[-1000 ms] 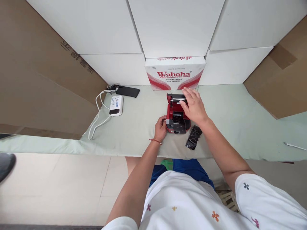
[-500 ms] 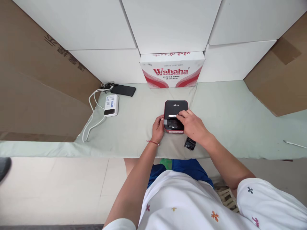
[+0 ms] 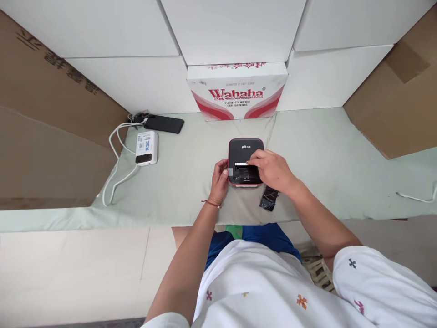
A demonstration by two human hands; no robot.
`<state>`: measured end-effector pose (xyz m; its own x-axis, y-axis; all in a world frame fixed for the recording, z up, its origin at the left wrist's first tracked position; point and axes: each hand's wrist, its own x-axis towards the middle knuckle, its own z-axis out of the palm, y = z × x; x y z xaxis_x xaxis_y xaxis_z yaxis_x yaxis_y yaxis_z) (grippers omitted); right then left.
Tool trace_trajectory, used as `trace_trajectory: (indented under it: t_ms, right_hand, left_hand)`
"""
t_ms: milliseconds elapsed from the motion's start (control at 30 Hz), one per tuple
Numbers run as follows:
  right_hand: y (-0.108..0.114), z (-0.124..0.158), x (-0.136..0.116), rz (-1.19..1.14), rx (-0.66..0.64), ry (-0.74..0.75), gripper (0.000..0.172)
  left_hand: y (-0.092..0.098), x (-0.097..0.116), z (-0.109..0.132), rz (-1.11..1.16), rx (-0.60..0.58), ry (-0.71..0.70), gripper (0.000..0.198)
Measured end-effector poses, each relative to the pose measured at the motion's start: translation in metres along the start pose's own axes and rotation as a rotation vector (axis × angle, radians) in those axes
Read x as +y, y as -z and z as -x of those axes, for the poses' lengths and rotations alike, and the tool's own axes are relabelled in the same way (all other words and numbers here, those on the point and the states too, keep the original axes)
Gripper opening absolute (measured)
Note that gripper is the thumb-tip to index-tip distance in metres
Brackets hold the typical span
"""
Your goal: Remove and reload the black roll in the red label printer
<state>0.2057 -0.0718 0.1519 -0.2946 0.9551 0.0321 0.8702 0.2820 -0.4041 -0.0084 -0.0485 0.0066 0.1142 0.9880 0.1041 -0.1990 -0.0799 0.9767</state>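
A small black label printer (image 3: 246,152) with red edges lies flat on the cloth-covered table in front of me. My left hand (image 3: 219,180) holds its left side, fingers and thumb against the edge. Across the printer's top runs a short white sticker (image 3: 241,164) with tiny print, just above a dark slot-like recess. The fingertips of my right hand (image 3: 271,168) are bunched at the sticker's right end, covering part of it. A crumpled piece of shiny black plastic (image 3: 269,198) lies under my right wrist, near the printer's lower right corner.
A white power bank (image 3: 146,148) with white cables and a black phone (image 3: 164,124) lie at the left. A Wahaha water carton (image 3: 237,95) stands behind the printer. Brown cardboard (image 3: 54,150) walls the left side, more cardboard (image 3: 396,105) the right. A white cable (image 3: 418,199) lies far right.
The whole view has shifted slightly, so the table and things sit a little further left. Both hands stay at the printer, with the right fingers still at the sticker.
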Motion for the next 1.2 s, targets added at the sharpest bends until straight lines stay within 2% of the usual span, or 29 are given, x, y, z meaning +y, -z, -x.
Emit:
trace_trajectory:
  t_ms: [200, 300, 433, 567, 667, 800, 933, 1000, 1067, 1133, 1200]
  right_hand:
    - [-0.036, 0.039, 0.0, -0.339, 0.176, 0.255, 0.053]
    - [-0.046, 0.059, -0.004, -0.398, 0.2, 0.304, 0.054]
    - [-0.043, 0.066, -0.004, -0.405, 0.166, 0.327, 0.044]
    - [-0.036, 0.061, -0.002, -0.41, 0.146, 0.333, 0.043]
    - [-0.03, 0.057, -0.003, -0.432, 0.151, 0.317, 0.042]
    - [-0.016, 0.039, 0.0, -0.548, 0.133, 0.19, 0.04]
    - [0.0, -0.005, 0.007, -0.542, 0.077, -0.085, 0.039]
    - [0.004, -0.03, 0.008, -0.41, -0.008, -0.161, 0.037]
    - [0.004, -0.05, 0.007, -0.184, -0.097, -0.171, 0.033]
    - [0.002, -0.063, 0.004, 0.064, -0.183, -0.18, 0.028]
    - [-0.002, -0.069, 0.0, 0.213, -0.247, -0.189, 0.026]
  left_hand:
    - [0.005, 0.002, -0.006, 0.046, -0.059, 0.075, 0.078]
    - [0.011, 0.0, -0.01, 0.066, -0.112, 0.101, 0.088]
    - [0.016, 0.0, -0.015, 0.068, -0.15, 0.137, 0.097]
    - [0.015, 0.001, -0.017, 0.065, -0.164, 0.154, 0.105]
    - [0.015, 0.002, -0.017, 0.071, -0.162, 0.149, 0.104]
    - [0.017, 0.002, -0.018, 0.035, -0.153, 0.149, 0.097]
    - [0.013, -0.001, -0.016, 0.021, -0.136, 0.126, 0.08]
    - [0.011, 0.0, -0.011, -0.003, -0.116, 0.123, 0.071]
    - [0.012, 0.005, -0.002, -0.093, -0.084, 0.124, 0.064]
    - [0.019, 0.013, 0.01, -0.28, -0.05, 0.091, 0.059]
    - [0.034, 0.022, 0.022, -0.547, -0.037, -0.014, 0.059]
